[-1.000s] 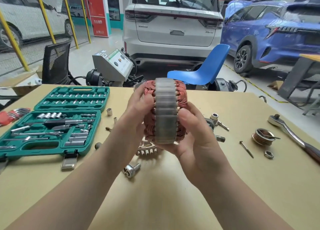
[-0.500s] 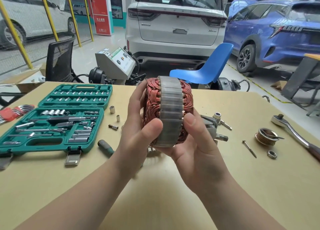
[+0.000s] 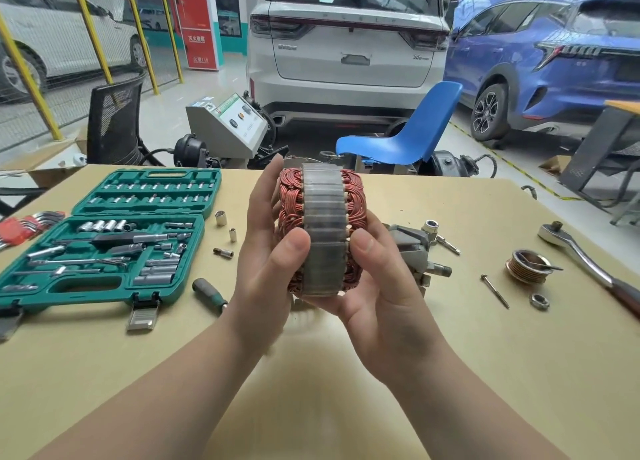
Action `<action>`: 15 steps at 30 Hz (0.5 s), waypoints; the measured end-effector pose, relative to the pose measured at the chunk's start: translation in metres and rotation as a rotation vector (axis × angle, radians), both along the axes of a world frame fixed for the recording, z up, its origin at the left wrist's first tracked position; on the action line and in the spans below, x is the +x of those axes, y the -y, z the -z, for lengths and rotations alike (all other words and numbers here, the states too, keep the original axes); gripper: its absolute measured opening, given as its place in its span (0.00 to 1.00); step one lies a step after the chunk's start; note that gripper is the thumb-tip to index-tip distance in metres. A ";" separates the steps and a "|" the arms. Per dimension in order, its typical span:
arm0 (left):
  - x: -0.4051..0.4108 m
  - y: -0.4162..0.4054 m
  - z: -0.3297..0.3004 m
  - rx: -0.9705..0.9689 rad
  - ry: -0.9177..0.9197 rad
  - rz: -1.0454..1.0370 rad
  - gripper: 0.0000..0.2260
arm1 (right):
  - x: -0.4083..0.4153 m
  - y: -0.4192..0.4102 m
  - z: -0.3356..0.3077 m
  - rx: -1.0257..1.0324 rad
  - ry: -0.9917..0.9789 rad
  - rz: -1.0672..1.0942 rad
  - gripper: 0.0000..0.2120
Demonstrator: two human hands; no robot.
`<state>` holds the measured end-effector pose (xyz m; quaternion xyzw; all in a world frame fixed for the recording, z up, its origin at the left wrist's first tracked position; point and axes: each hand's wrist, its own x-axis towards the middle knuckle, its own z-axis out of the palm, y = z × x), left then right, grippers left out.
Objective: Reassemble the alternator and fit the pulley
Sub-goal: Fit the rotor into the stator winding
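Holding stator edge-on above table, left hand and right hand both gripping it. Advice: grip steel core, spare copper windings, seat squarely into housing just behind.

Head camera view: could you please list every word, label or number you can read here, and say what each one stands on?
"灭火器": white characters, on the red cabinet.
"X" followed by a blurred character: badge on the white car's tailgate.
Too small or blurred to read: the top and bottom lines on the red cabinet, the tailgate's left badge, the grey test bench panel, and any markings in the green socket set case.
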<state>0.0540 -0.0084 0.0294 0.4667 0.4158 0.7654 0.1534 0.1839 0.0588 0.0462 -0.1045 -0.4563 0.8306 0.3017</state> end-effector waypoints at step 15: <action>-0.005 -0.003 0.002 0.058 0.432 0.202 0.22 | 0.068 -0.132 0.016 0.837 0.603 0.612 0.31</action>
